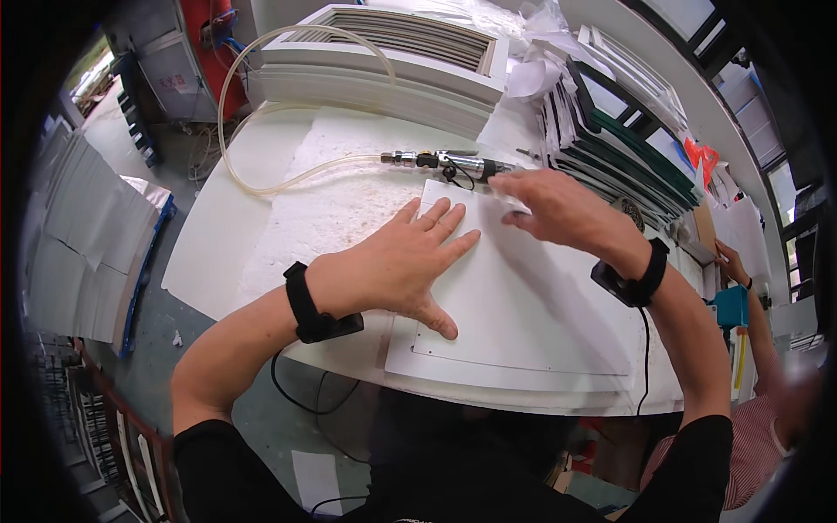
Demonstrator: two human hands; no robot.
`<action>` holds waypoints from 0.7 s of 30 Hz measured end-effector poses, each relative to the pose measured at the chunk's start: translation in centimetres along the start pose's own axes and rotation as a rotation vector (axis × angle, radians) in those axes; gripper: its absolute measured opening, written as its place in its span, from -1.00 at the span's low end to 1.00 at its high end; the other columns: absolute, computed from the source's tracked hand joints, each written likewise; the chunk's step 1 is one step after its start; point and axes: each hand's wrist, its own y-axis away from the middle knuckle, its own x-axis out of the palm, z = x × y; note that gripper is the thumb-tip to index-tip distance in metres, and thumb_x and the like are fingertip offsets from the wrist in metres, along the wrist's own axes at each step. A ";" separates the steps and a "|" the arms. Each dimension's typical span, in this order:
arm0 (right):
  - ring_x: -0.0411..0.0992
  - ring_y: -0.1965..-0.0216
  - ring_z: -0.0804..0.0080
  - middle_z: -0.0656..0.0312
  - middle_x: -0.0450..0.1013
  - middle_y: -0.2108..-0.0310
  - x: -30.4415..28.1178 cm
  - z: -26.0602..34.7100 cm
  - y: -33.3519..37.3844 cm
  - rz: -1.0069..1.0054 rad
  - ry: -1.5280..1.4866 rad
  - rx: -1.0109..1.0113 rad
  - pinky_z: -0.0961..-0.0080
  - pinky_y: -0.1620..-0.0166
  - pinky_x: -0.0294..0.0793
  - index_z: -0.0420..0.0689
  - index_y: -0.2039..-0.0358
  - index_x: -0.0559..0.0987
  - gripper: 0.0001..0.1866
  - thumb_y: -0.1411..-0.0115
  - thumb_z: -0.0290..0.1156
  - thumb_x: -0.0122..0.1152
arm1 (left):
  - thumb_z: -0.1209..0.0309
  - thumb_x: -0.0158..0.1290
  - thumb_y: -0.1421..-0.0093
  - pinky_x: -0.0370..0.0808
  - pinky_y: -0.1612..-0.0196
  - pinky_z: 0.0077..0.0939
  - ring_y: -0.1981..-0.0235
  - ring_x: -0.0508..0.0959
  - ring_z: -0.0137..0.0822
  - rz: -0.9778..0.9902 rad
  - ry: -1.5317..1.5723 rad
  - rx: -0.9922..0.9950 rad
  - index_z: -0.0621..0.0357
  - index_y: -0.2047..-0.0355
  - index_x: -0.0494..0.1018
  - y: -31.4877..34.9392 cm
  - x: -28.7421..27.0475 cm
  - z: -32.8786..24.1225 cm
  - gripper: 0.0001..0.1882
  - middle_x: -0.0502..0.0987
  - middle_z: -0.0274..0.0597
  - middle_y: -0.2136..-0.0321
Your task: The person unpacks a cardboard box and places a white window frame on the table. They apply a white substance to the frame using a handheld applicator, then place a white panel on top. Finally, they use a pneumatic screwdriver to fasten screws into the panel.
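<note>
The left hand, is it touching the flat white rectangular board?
Touching. The head view shows the left hand pressed flat, fingers spread, on the flat white rectangular board.

left hand (401, 261) flat on white board (523, 305), right hand (558, 209) perhaps touching

Left hand (403, 261) lying flat on the backing board (514, 305), right hand (558, 209) resting at its far edge, pneumatic screwdriver (445, 162) lying just beyond, stacked frames (384, 65) sitting farther back.
</note>
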 end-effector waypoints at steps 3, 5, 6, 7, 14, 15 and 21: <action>0.55 -0.01 -0.06 -0.05 0.51 -0.06 1.3 -2.6 -4.2 -0.147 0.044 -0.044 0.15 -0.07 0.56 -0.22 -0.30 0.43 -0.32 -0.15 -0.48 0.39 | -0.43 0.30 0.08 0.03 -0.49 0.25 -0.50 0.05 0.35 0.023 0.011 -0.009 0.36 -0.43 0.13 -0.4 -0.4 -0.5 0.34 0.08 0.49 -0.42; 0.56 0.02 -0.07 -0.04 0.48 -0.03 1.8 -3.4 -5.8 -0.126 0.020 -0.024 0.14 -0.04 0.56 -0.18 -0.33 0.39 -0.27 -0.12 -0.50 0.39 | -0.41 0.32 0.08 0.03 -0.49 0.26 -0.50 0.04 0.34 0.019 0.026 -0.009 0.35 -0.44 0.13 -0.8 -0.4 -0.6 0.34 0.08 0.49 -0.43; 0.56 0.03 -0.08 -0.06 0.47 0.00 1.7 -3.3 -6.7 -0.066 0.034 -0.036 0.13 -0.02 0.57 -0.21 -0.27 0.41 -0.31 -0.10 -0.48 0.41 | -0.40 0.33 0.08 0.03 -0.49 0.27 -0.50 0.04 0.34 0.021 0.040 -0.019 0.35 -0.44 0.13 -0.6 -0.4 -0.7 0.34 0.07 0.48 -0.43; 0.56 0.05 -0.08 -0.07 0.47 0.02 1.6 -3.3 -7.6 -0.007 0.050 -0.046 0.12 -0.01 0.57 -0.25 -0.21 0.44 -0.35 -0.09 -0.46 0.42 | -0.39 0.34 0.08 0.03 -0.49 0.27 -0.50 0.03 0.34 0.022 0.054 -0.026 0.34 -0.44 0.13 -0.5 -0.5 -0.7 0.33 0.07 0.48 -0.43; 0.55 0.12 -0.16 -0.12 0.42 0.08 2.2 -3.6 -7.6 -0.151 -0.050 -0.112 0.10 0.03 0.58 -0.27 -0.02 0.43 -0.43 -0.06 -0.40 0.50 | -0.37 0.36 0.10 0.02 -0.49 0.28 -0.51 0.01 0.32 0.019 0.091 -0.070 0.28 -0.45 0.13 0.5 -0.2 -1.1 0.33 0.06 0.43 -0.44; 0.55 0.13 -0.17 -0.12 0.42 0.07 1.8 -3.7 -7.1 -0.249 -0.081 -0.133 0.09 0.04 0.58 -0.27 -0.04 0.42 -0.43 -0.06 -0.41 0.50 | -0.37 0.36 0.10 0.02 -0.49 0.27 -0.51 0.01 0.31 0.023 0.087 -0.074 0.27 -0.45 0.13 0.4 -0.2 -1.3 0.32 0.06 0.41 -0.45; 0.54 0.29 0.06 -0.02 0.46 0.22 -3.5 -4.0 -1.3 -0.816 -0.198 -0.144 0.24 0.12 0.58 -0.29 -0.03 0.45 -0.53 -0.17 -0.45 0.44 | -0.33 0.38 0.10 0.01 -0.51 0.22 -0.51 0.04 0.25 0.067 0.065 -0.151 0.13 -0.46 0.17 0.1 -0.8 -2.4 0.26 0.05 0.31 -0.48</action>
